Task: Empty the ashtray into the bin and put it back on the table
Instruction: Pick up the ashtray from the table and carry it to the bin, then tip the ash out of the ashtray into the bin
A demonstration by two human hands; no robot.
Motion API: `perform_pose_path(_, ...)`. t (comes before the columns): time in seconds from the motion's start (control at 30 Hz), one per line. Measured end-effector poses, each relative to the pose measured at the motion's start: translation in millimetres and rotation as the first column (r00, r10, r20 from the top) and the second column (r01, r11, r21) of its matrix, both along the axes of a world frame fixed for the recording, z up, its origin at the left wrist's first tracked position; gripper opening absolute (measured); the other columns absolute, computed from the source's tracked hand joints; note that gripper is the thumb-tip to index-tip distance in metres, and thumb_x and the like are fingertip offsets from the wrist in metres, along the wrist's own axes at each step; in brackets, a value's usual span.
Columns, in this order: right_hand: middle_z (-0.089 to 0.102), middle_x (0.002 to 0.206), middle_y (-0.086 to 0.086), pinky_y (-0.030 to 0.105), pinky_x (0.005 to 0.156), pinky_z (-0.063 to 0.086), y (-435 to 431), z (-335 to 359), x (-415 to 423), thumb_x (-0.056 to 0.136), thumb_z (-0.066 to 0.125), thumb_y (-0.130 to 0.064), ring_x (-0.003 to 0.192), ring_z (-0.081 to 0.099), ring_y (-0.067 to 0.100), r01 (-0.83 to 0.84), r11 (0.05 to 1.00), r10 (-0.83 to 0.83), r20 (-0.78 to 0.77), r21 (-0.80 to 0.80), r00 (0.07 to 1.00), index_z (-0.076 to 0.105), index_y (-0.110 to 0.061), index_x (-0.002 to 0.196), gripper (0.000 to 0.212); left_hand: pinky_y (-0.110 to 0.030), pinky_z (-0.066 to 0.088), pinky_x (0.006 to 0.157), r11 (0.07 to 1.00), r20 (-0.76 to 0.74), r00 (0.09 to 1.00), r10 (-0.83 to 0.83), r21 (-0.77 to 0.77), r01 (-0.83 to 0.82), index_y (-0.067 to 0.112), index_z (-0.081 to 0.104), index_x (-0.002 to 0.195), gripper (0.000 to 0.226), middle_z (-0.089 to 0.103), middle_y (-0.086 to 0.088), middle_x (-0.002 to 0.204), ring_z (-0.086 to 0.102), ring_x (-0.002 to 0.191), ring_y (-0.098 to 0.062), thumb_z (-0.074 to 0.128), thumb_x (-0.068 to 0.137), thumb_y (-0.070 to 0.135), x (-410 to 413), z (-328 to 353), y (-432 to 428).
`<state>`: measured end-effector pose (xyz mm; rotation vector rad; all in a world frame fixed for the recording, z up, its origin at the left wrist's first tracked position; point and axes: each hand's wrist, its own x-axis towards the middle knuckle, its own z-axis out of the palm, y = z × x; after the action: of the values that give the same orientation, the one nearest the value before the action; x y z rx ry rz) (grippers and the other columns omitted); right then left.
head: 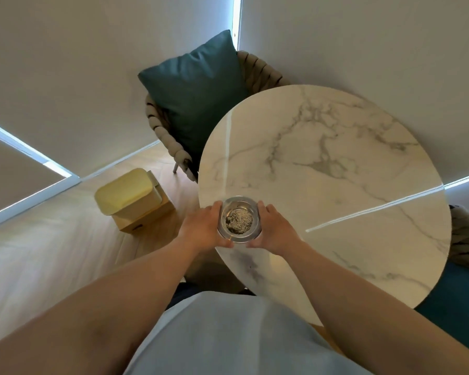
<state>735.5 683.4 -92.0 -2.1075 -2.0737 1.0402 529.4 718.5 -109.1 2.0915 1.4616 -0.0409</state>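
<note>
Ashtray (pixel 239 219) sits near the table (pixel 336 163) edge, full of ash. We cup it — left hand (pixel 203 226) and right hand (pixel 272 227) curled against its sides — probably to keep it level toward the bin (pixel 132 198).

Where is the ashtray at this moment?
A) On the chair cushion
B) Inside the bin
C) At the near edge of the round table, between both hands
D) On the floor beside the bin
C: the ashtray, with ash in it, is at the table edge, the left hand and right hand on its sides.
</note>
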Motion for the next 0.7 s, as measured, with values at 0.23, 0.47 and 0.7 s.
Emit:
perform_pose_path(0.23, 0.049, 0.127, 0.008, 0.04, 0.094, 0.051, 34.1, 0.9, -87.5, 0.06, 0.091, -0.045, 0.115, 0.054, 0.027, -0.086, 0.996, 0.086, 0.0, 0.019, 0.996, 0.027, -0.011, 0.145, 0.112, -0.042, 0.052, 0.09, 0.995, 0.028, 0.995, 0.095, 0.026, -0.095, 0.034, 0.04, 0.129, 0.094, 0.065, 0.01, 0.116, 0.062, 0.103, -0.014, 0.08, 0.052, 0.071, -88.4, 2.3, 13.1)
perform_pose_path(0.47, 0.042, 0.143, 0.009, 0.043, 0.103, 0.049, 67.4, 1.8, -190.2, 0.065, 0.09, -0.039, 0.128, 0.049, 0.026, -0.195, 0.98, 0.197, -0.028, 0.046, 0.98, 0.021, -0.013, 0.151, 0.114, -0.046, 0.048, 0.093, 0.98, -0.001, 0.98, 0.199, 0.027, -0.199, 0.029, 0.037, 0.136, 0.101, 0.063, 0.005, 0.121, 0.059, 0.109, -0.02, 0.083, 0.053, 0.065, -187.9, 7.5, 26.6)
perform_pose_path(0.7, 0.051, 0.132, 0.002, 0.041, 0.096, 0.053, 105.9, 0.3, -276.5, 0.065, 0.088, -0.046, 0.118, 0.053, 0.021, -0.357, 0.932, 0.356, 0.026, 0.067, 0.934, 0.033, -0.019, 0.142, 0.098, -0.039, 0.053, 0.085, 0.92, 0.037, 0.921, 0.389, 0.037, -0.39, 0.032, 0.036, 0.132, 0.105, 0.064, 0.006, 0.119, 0.063, 0.103, -0.019, 0.079, 0.045, 0.072, -273.2, 4.5, 33.3)
